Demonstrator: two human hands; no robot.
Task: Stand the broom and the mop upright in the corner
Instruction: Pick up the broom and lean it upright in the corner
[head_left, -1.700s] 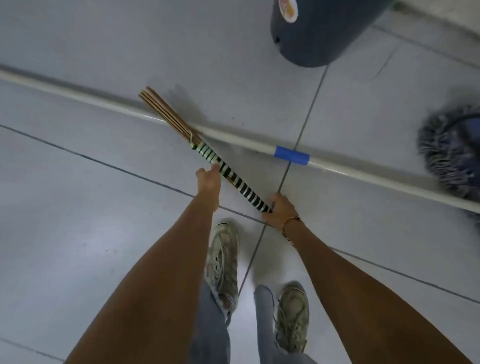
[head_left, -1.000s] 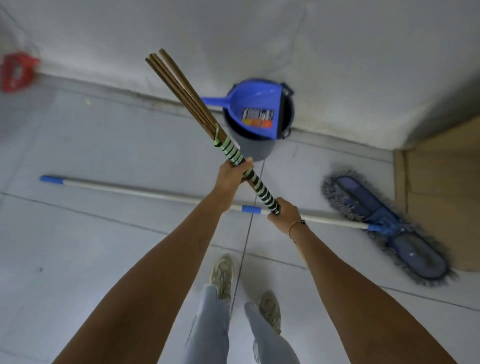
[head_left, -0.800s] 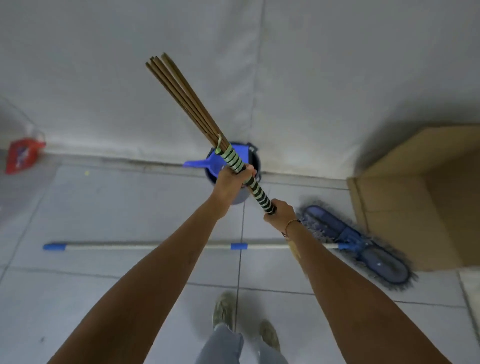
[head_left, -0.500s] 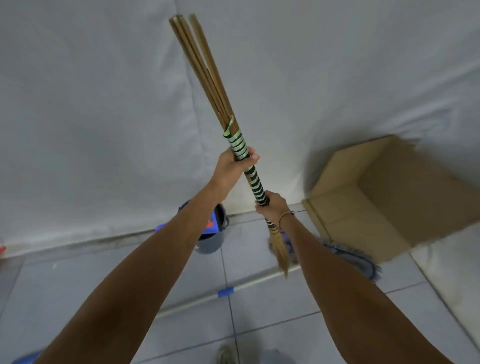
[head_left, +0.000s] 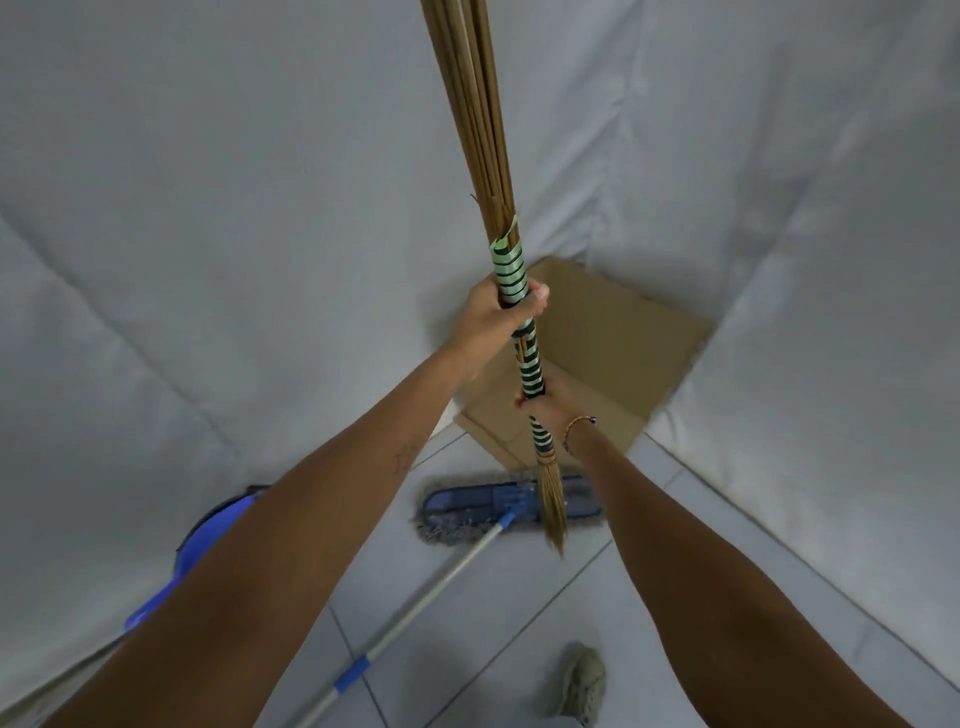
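I hold a stick broom (head_left: 480, 130) almost upright in front of the corner where two white walls meet. Its shaft is wrapped in green and black striped tape, with a small straw tuft at the bottom end hanging above the floor. My left hand (head_left: 498, 317) grips the taped part higher up, and my right hand (head_left: 550, 405) grips it lower down. The mop (head_left: 498, 506) lies flat on the tiled floor, its blue fringed head near the corner and its white handle running toward the lower left.
A brown cardboard box (head_left: 613, 353) sits in the corner behind the broom. A blue dustpan in a dark bucket (head_left: 208, 545) stands by the left wall, partly behind my left arm. My shoe (head_left: 582, 686) is on the tiles at the bottom.
The broom has been lifted off the floor and swung from a slant to nearly vertical. My view has turned right toward the corner and the box; the mop has stayed on the floor.
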